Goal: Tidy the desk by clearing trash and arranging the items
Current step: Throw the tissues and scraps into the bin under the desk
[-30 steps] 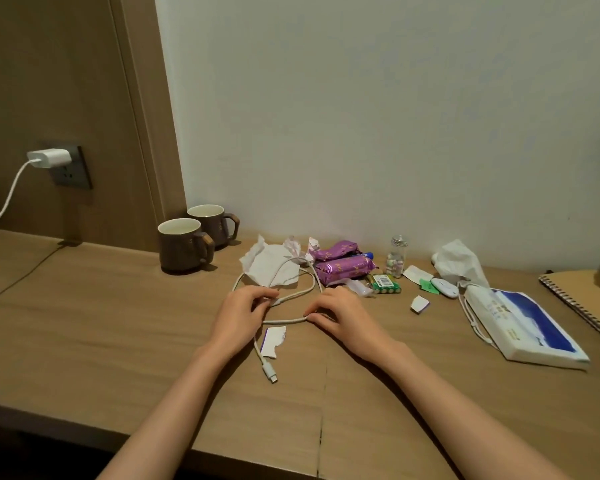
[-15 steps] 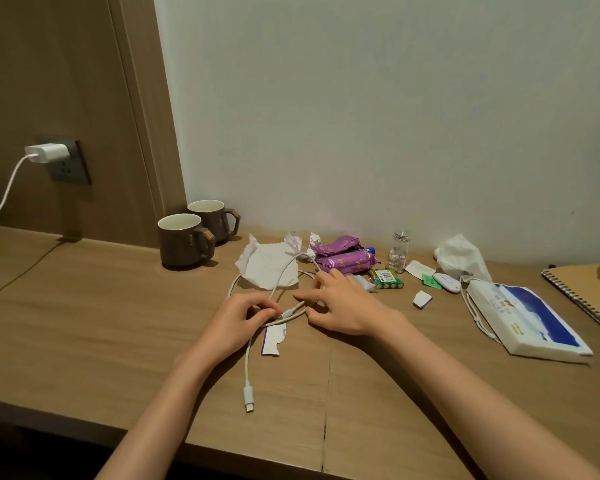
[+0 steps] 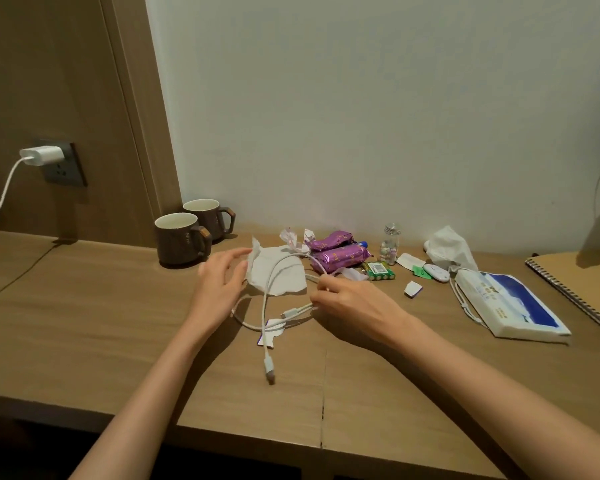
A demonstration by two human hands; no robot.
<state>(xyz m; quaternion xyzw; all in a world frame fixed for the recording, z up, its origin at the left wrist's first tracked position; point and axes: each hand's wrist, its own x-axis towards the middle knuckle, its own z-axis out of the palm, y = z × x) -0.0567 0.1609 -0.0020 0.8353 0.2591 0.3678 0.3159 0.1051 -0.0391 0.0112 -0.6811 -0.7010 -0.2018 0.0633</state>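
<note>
A white charging cable [image 3: 266,306] lies looped on the wooden desk [image 3: 84,306], one plug end [image 3: 269,368] pointing toward me. My right hand [image 3: 354,299] pinches the cable near its right side, fingers closed on the cord. My left hand [image 3: 219,289] hovers with fingers spread, touching the left edge of a crumpled white tissue [image 3: 278,275]. A torn paper scrap [image 3: 271,332] sits under the cable. Two purple snack wrappers [image 3: 336,252] and small crumpled wrappers [image 3: 295,237] lie behind.
Two brown mugs [image 3: 181,240] stand at the back left. Green batteries [image 3: 380,270], a small glass bottle [image 3: 389,244], a white bag [image 3: 447,247], a blue-white tissue pack [image 3: 510,306] and a spiral notebook [image 3: 582,289] fill the right. A charger [image 3: 42,155] is plugged in left.
My left hand let go of the cable and opened, moving up to the tissue. My right hand shifted right, keeping hold of the cable. The loop loosened and the plug end slid nearer me.
</note>
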